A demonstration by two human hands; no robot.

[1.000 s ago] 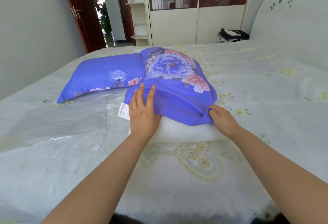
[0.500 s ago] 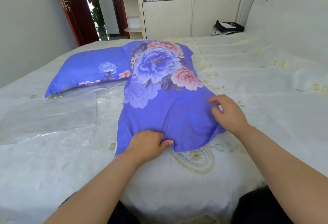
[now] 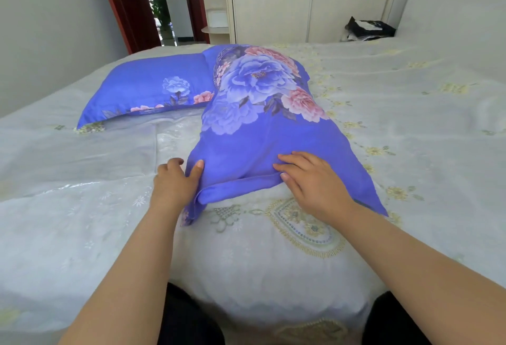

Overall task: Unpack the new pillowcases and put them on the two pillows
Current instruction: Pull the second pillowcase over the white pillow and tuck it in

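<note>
Left hand (image 3: pixel 175 180) pinches the near pillowcase (image 3: pixel 262 136) edge, thumb on top; right hand (image 3: pixel 309 180) lies flat, fingers straight, pressing the hem. Second pillow (image 3: pixel 153 87) sits behind on the bed (image 3: pixel 410 125).

Near blue floral pillow (image 3: pixel 262 125) lengthwise, second pillow (image 3: pixel 153 87) beyond-left

Two bare forearms, no sleeves in view, dark trousers (only partly visible) below
</note>
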